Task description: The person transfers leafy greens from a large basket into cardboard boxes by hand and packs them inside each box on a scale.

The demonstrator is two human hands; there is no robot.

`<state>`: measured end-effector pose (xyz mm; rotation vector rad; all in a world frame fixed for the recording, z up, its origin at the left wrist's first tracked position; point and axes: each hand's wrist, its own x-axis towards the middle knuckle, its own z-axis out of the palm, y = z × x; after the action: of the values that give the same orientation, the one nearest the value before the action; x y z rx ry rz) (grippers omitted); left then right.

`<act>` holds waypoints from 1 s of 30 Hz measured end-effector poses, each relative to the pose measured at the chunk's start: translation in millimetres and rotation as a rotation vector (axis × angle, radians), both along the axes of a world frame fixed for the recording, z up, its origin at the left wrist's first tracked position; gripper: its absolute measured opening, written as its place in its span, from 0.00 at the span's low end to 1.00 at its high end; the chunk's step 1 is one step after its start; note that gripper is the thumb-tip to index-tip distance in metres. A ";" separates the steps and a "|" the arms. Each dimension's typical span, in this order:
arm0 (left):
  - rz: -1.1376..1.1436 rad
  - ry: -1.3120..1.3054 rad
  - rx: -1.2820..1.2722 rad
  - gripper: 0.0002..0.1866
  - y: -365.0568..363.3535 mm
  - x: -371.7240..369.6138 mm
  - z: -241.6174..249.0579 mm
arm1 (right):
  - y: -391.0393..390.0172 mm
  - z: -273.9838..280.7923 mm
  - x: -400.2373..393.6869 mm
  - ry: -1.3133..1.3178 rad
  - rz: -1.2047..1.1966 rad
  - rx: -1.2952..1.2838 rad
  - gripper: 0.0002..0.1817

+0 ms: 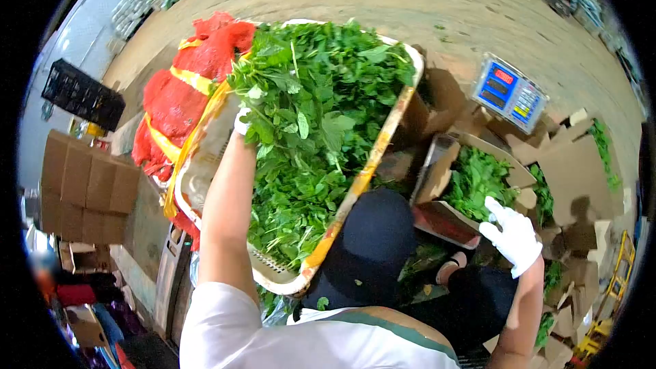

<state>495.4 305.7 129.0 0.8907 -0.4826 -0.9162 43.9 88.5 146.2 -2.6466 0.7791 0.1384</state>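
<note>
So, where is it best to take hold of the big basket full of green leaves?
Probably by the rim of the basket, from the long sides. It lies tilted, piled with green leaves, so the top offers no grip. The left hand is already at one long side.

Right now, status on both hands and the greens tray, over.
Left hand gloved, buried in leafy greens on tilted tray. Right hand gloved, open, above cardboard box of greens. Person in dark cap directly below tray.

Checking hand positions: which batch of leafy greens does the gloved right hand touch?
The greens in the cardboard box; the right hand rests at that box's edge, while the left hand is in the crate's greens.
</note>
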 end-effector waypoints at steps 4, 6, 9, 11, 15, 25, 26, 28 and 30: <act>-0.194 -0.278 -0.001 0.19 -53.2 -64.1 46.7 | -6.6 15.7 -14.2 -0.213 -0.239 0.069 0.25; -0.302 -0.521 0.028 0.19 -94.2 -106.7 58.6 | -16.7 21.3 -27.9 -0.419 -0.423 0.055 0.23; -0.256 -1.411 -0.173 0.16 -179.5 -181.4 54.0 | -21.2 29.4 -42.0 -0.690 -0.733 0.157 0.20; -0.265 -1.408 -0.176 0.19 -217.3 -242.1 43.5 | -21.1 30.2 -50.5 -0.760 -0.801 0.142 0.17; -0.416 -1.643 0.172 0.25 -255.0 -331.9 -14.9 | -21.9 22.7 -65.5 -0.843 -0.869 0.271 0.15; -0.677 -1.885 0.425 0.45 -270.5 -357.6 -82.4 | -25.0 14.0 -75.3 -0.618 -0.708 0.232 0.16; -0.748 -1.915 0.416 0.45 -267.0 -353.6 -68.6 | -26.8 14.9 -75.5 -0.627 -0.714 0.226 0.16; -0.942 -1.985 0.407 0.46 -260.9 -345.3 -33.4 | -26.9 15.2 -78.6 -0.722 -0.743 0.270 0.16; -0.973 -1.971 0.339 0.43 -257.4 -331.5 -3.1 | -24.9 18.8 -80.7 -0.798 -0.781 0.299 0.15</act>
<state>163.9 48.4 126.0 1.7500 -2.6680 -0.6358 -36.8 63.5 165.0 -1.7038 1.2604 -0.8647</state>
